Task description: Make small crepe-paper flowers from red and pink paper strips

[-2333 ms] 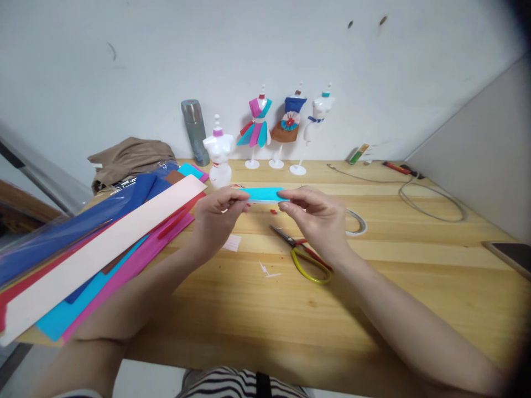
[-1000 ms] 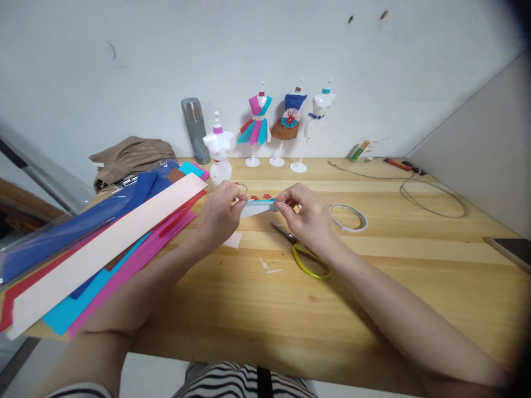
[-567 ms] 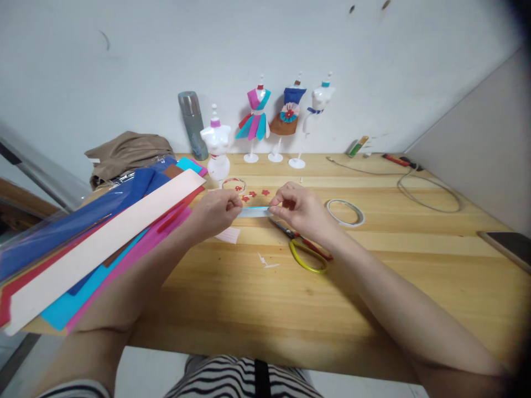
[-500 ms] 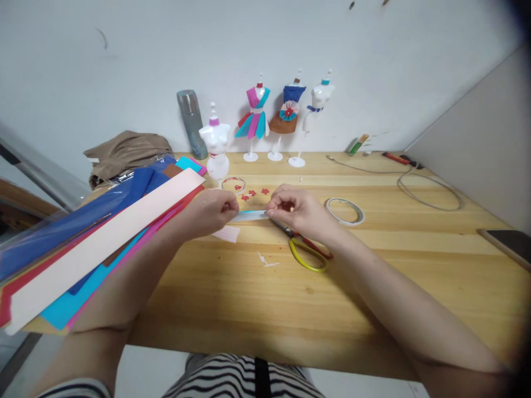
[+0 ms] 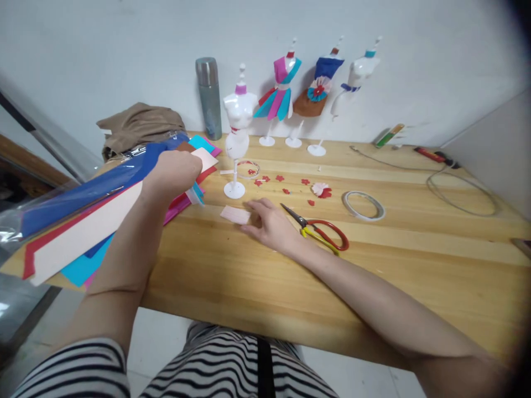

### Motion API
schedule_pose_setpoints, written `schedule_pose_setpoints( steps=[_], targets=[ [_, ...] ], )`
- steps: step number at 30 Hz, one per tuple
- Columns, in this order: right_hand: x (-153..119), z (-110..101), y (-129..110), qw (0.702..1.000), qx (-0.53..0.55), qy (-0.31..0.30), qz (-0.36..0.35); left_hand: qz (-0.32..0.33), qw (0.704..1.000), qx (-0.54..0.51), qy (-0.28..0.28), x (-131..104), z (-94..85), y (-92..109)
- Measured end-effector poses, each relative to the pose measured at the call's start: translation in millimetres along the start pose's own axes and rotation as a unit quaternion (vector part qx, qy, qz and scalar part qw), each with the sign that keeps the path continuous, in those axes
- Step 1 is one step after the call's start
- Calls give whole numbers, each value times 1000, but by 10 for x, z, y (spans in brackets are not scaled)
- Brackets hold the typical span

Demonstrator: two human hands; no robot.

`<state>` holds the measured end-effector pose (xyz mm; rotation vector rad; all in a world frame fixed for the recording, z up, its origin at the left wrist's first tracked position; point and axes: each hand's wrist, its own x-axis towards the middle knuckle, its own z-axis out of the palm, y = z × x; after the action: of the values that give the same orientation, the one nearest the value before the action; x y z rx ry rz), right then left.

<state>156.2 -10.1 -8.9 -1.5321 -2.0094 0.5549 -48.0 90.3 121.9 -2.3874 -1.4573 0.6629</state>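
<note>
My left hand (image 5: 176,171) is closed over the pile of coloured sheets, with a short blue-and-white strip (image 5: 194,194) hanging from its fingers. A small pale pink pleated piece (image 5: 234,214) lies flat on the table. At its right end is my right hand (image 5: 271,224), thumb and fingers apart; whether they touch the piece I cannot tell. Scissors (image 5: 305,223) with red and yellow handles lie partly open just right of that hand. Behind the pink piece stands a white mini dress form (image 5: 240,110) with a magenta collar.
Coloured sheets (image 5: 91,235) cover the left side. Small red flowers (image 5: 280,178), a pink-and-red flower (image 5: 321,190) and a tape roll (image 5: 364,205) lie across the middle. Farther back are several dress forms (image 5: 283,94), a flask (image 5: 209,99) and a cable (image 5: 385,161).
My left hand has moved left with the blue-and-white strip. My right hand has let go of the strip and come to the pink piece. The view has shifted too.
</note>
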Motion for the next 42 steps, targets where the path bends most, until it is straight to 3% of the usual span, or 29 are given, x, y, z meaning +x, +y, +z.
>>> schedule_pose_setpoints(
  steps=[4, 7, 11, 14, 19, 23, 25, 28, 33, 38, 42],
  targets=[
    [47, 95, -79, 995, -99, 1, 9, -8, 999, -36, -2, 166, 117, 23],
    [60, 119, -63, 990, -138, 6, 9, 11, 992, -122, 33, 249, 217, 31],
    [47, 144, 0, 993, -120, 9, 5, 48, 971, -222, 70, 258, 281, 42],
    [42, 150, 38, 996, -85, 7, -3, 75, 969, -225, 64, 201, 253, 37],
    [37, 29, 78, 999, -24, 25, -23, 211, 947, -237, 42, 56, 137, 150],
    [0, -197, 97, 996, -32, 59, -62, 309, 907, -284, 48, 4, 102, 418],
    [-22, -307, 100, 993, -50, 75, -80, 324, 900, -286, 63, 23, 122, 544],
    [-44, -425, 91, 989, -70, 84, -97, 323, 892, -301, 96, 79, 169, 643],
    [-63, -543, 33, 986, -86, 93, -113, 318, 884, -312, 143, 96, 167, 625],
    [-89, -652, -46, 988, -34, 93, -122, 306, 871, -338, 182, 20, 105, 607],
    [-112, -673, -82, 992, 4, 89, -89, 284, 877, -330, 205, -14, 84, 632]
  ],
)
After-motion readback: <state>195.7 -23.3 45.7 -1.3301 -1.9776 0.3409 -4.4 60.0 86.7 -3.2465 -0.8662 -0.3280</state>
